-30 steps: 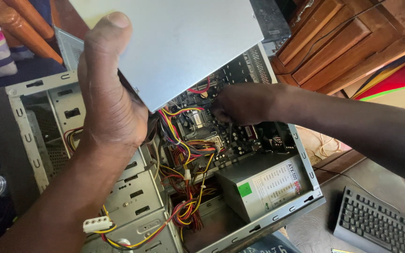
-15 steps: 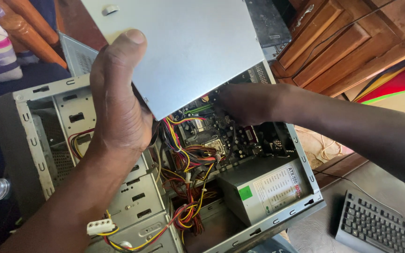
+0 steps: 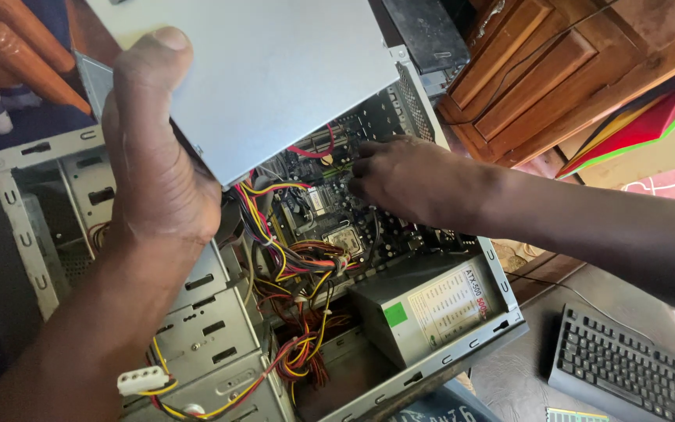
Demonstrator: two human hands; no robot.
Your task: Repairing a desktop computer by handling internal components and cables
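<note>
An open desktop computer case [image 3: 41, 258] lies on its side, its motherboard [image 3: 318, 211] and bundles of coloured wires [image 3: 298, 312] exposed. My left hand [image 3: 158, 156] grips a flat grey metal drive unit [image 3: 267, 70] and holds it tilted above the case. My right hand [image 3: 408, 180] reaches inside the case, its fingertips touching the upper part of the motherboard. What the fingers pinch is hidden.
A grey power supply [image 3: 431, 305] sits in the case's lower right corner. Empty drive bays [image 3: 205, 328] and a white connector [image 3: 142, 380] lie lower left. A black keyboard [image 3: 634, 371] rests at the bottom right. Wooden furniture [image 3: 556, 70] stands behind.
My left hand has lifted the grey drive unit slightly higher. My right hand has stayed on the motherboard, shifting a little. The view has moved.
</note>
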